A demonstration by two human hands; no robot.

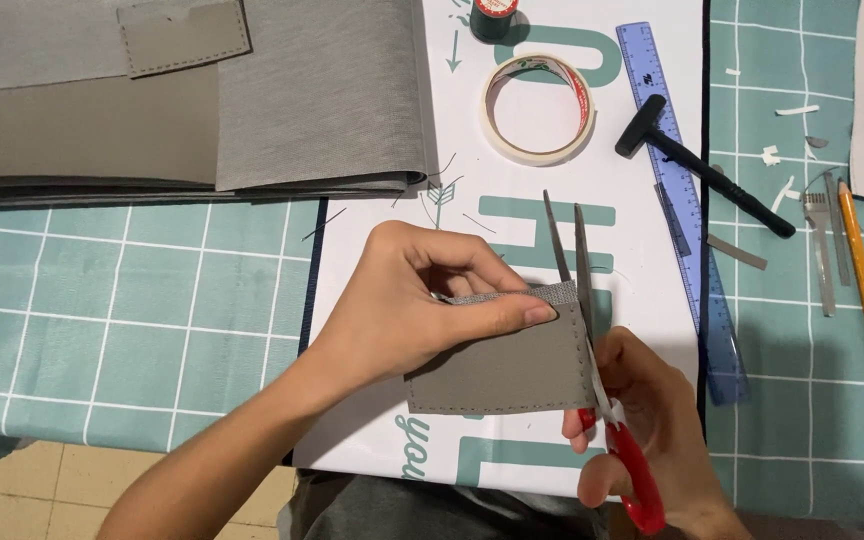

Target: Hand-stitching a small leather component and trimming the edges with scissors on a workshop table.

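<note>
Left hand [422, 300] pinches the grey stitched leather piece [502, 365] by its upper edge; right hand [642, 420], just beside it, grips red-handled scissors [592, 340], blades parted astride that piece's right edge.

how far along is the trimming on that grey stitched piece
Done: the grey piece already has stitch holes along its bottom and right edges. In hand: the left hand pinches its top edge while the right hand works the red-handled scissors, blades open at the right edge. Left: most of that edge looks uncut.
</note>
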